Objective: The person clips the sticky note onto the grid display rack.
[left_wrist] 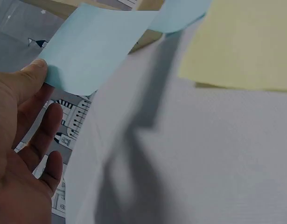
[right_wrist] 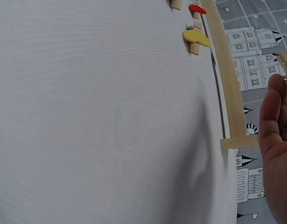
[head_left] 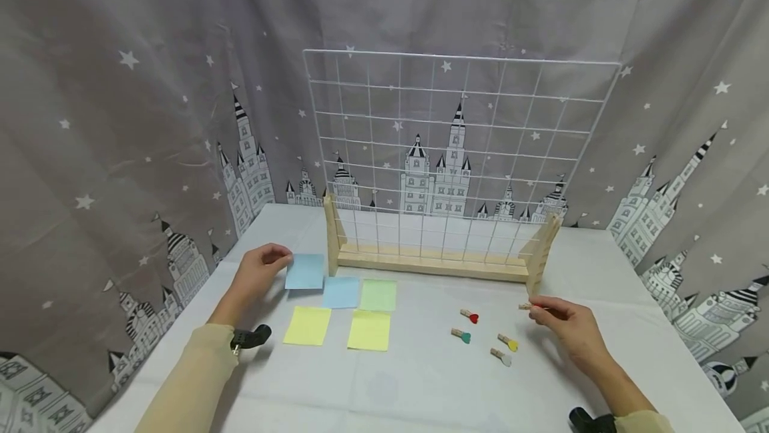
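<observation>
In the head view my left hand (head_left: 258, 273) pinches a blue sticky note (head_left: 305, 271) by its edge, thumb on its face. The left wrist view shows this note (left_wrist: 99, 46) lifted off the cloth, with the lower fingers of the hand (left_wrist: 22, 121) loosely bent. My right hand (head_left: 567, 329) pinches a small wooden clothespin (head_left: 525, 307) near the rack's right foot. A trace of red shows at the fingertips; the rest of that clothespin is hidden. Only its wooden tip (right_wrist: 284, 60) appears in the right wrist view, above the fingers (right_wrist: 270, 112).
A white wire grid (head_left: 444, 146) stands in a wooden base (head_left: 432, 265) at the back. Another blue note (head_left: 341, 293), a green note (head_left: 378, 295) and two yellow notes (head_left: 368, 331) lie before it. Several heart clothespins (head_left: 507, 342) lie to their right on the white cloth.
</observation>
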{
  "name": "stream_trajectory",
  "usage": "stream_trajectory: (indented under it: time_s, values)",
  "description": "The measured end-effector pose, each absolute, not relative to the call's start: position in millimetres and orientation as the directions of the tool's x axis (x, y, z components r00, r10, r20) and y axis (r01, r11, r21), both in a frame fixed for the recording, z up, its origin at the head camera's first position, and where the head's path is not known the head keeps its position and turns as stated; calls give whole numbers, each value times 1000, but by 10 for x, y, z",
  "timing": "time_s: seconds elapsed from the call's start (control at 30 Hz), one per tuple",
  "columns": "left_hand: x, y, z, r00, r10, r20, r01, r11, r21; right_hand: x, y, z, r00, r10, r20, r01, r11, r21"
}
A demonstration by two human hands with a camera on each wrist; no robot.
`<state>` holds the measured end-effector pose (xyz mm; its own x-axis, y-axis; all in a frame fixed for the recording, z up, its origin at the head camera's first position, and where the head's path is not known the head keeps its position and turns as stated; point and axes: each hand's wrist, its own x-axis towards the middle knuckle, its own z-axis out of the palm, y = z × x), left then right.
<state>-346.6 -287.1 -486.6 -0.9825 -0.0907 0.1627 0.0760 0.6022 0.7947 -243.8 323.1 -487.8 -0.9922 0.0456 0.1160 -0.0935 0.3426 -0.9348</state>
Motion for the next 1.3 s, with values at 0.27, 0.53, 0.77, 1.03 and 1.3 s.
stream_trajectory:
  time_s: [0.27, 0.53, 0.77, 1.03, 1.3]
  values:
    - [-3508, -2768, -4639, -972, -54, 229, 152, 596, 789, -2475, 3240, -4719, -994, 63, 87, -65, 296, -953]
    - [-3517, -2618, -4405, -965, -26, 259, 199, 569, 798, -2509, 3235, -4558, -995, 70, 70, -47, 282, -958]
    - [-3530, -2499, -4224, -953, 0, 302, 249, 563, 788, -2504, 3249, -4434, -994, 47, 98, -89, 170, -981]
    - [-3541, -2373, -4020, -941, 36, 335, 300, 545, 783, -2513, 3210, -4310, -990, 17, 140, -138, 60, -989]
    - [-3522, -2271, -3845, -928, 52, 368, 336, 541, 771, -2572, 3112, -4179, -984, -9, 179, -180, 42, -983]
